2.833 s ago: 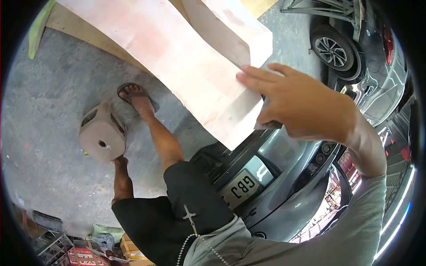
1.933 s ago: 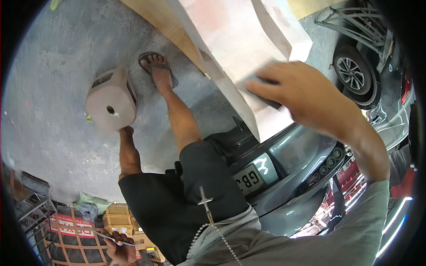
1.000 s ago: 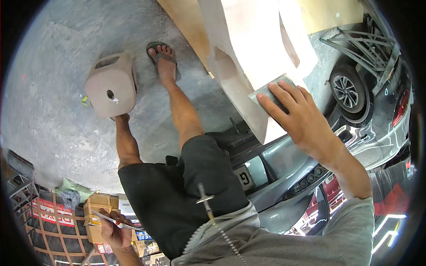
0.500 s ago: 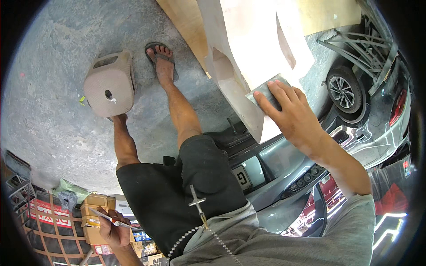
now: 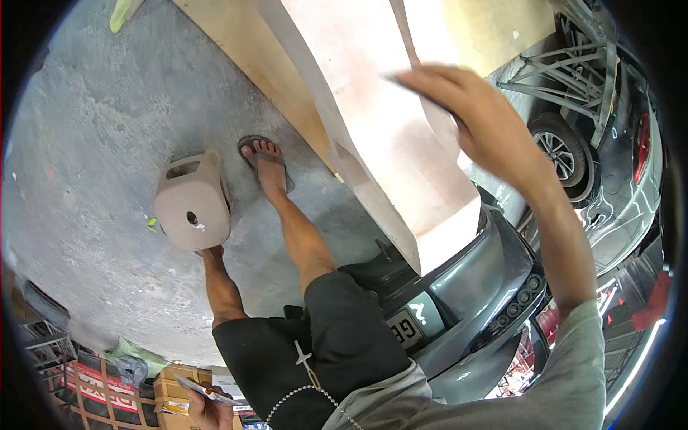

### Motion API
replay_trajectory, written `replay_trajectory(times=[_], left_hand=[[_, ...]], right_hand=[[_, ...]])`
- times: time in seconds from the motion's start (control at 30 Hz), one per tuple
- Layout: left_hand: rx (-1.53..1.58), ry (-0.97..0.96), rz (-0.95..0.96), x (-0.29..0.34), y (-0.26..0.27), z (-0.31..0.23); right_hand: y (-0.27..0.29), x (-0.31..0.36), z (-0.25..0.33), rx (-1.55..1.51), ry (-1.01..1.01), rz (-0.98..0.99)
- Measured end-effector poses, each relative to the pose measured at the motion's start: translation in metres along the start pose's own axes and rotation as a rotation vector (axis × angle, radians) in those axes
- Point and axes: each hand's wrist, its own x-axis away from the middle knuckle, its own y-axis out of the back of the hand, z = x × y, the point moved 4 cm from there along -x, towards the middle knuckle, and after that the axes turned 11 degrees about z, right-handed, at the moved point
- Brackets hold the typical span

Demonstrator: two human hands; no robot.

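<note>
My right hand (image 5: 494,125) is over a large pale, curved panel (image 5: 373,107), its fingers closed round a flat grey sanding block (image 5: 407,86). Motion smears this hand, and only the block's dark edge shows. I cannot tell whether the block touches the panel. Pinkish patches mark the panel's smooth top, and its near end is squared off. Low on the left, my left hand (image 5: 206,414) grips a thin, flat, pale piece (image 5: 192,387) whose kind I cannot make out. The lower picture edge cuts off part of that hand.
Plywood (image 5: 244,57) lies beneath the panel. A beige plastic stool (image 5: 192,208) stands on the concrete floor by my feet. Below the panel's near end is a dark grey car (image 5: 466,304). Another car's wheel (image 5: 555,154) and a metal frame (image 5: 566,79) are right. Cardboard boxes (image 5: 168,390) sit lower left.
My right hand has moved with the block away from the panel's near end, farther up its surface. The whole view has shifted, and my left hand now sits lower in the picture.
</note>
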Motion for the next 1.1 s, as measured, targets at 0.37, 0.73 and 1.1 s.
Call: replay_trajectory(times=[0.37,0.73,1.1], left_hand=[[-0.137,-0.026,-0.049,-0.013,-0.045,0.010],[-0.067,-0.094,-0.068,-0.011,-0.007,0.018],[-0.087,-0.079,0.051,-0.025,-0.058,0.025]], right_hand=[[-0.055,-0.098,-0.007,0.479,0.154,-0.444],[-0.084,0.000,-0.005,0.447,0.196,0.089],[-0.100,-0.047,-0.011,0.443,0.193,-0.213]])
